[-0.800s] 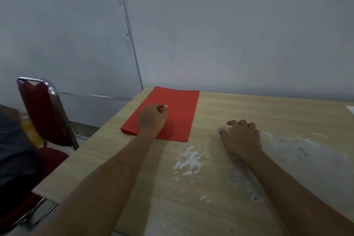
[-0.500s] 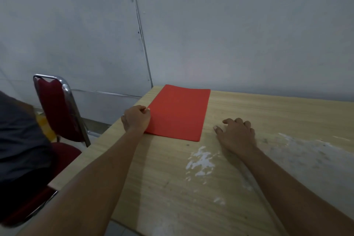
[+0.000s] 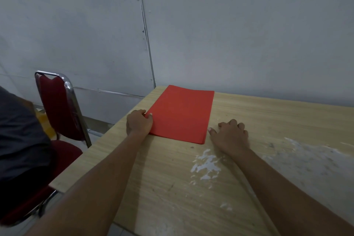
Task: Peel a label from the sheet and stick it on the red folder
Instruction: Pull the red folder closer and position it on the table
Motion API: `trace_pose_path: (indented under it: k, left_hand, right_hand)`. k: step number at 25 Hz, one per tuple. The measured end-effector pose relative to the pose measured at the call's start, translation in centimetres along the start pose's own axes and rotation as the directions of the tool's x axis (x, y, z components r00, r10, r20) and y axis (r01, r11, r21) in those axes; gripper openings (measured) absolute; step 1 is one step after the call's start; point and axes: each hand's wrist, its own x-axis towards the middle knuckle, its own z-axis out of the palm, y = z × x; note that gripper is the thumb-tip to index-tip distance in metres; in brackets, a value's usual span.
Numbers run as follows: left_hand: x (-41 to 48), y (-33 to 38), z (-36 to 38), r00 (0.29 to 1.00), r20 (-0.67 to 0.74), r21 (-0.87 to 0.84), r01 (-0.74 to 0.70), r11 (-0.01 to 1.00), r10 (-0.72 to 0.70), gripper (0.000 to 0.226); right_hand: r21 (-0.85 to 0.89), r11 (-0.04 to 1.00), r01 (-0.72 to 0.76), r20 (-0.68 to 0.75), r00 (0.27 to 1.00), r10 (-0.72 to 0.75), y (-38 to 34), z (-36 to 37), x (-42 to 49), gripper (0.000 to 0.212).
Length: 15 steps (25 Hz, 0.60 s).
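A flat, matte red folder [image 3: 182, 114] lies on the worn woodgrain table [image 3: 172, 178]. The left hand [image 3: 138, 122] pinches its left edge; the right hand [image 3: 230, 136] rests flat, empty, beside it.

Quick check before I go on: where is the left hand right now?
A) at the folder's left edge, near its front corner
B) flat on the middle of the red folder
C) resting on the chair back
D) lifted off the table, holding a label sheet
A: the left hand sits on the table against the left edge of the red folder, thumb tip on that edge; no label sheet is in view.
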Motion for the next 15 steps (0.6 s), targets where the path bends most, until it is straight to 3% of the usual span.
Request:
trace_pose_path:
  k: [7,11,15]
  left_hand:
    - [-0.8,0.7,0.8,0.997,0.03,0.02,-0.072,0.997,0.071,0.041]
    - [-1.8,1.5,1.1,0.998,0.044,0.002,-0.055,0.999,0.054,0.036]
    - [-3.7,3.5,2.0,0.987,0.125,-0.082,-0.091,0.993,0.101,0.034]
  right_hand:
    - [0.037,0.999,-0.033,0.019,0.999,0.033,-2.3,0.9,0.2,0.061]
    - [0.286,0.942,-0.175,0.045,0.984,0.169,-1.9,0.8,1.0,0.054]
    - [0.575,0.805,-0.147,0.017,0.986,0.168,0.0,-1.0,1.1,0.037]
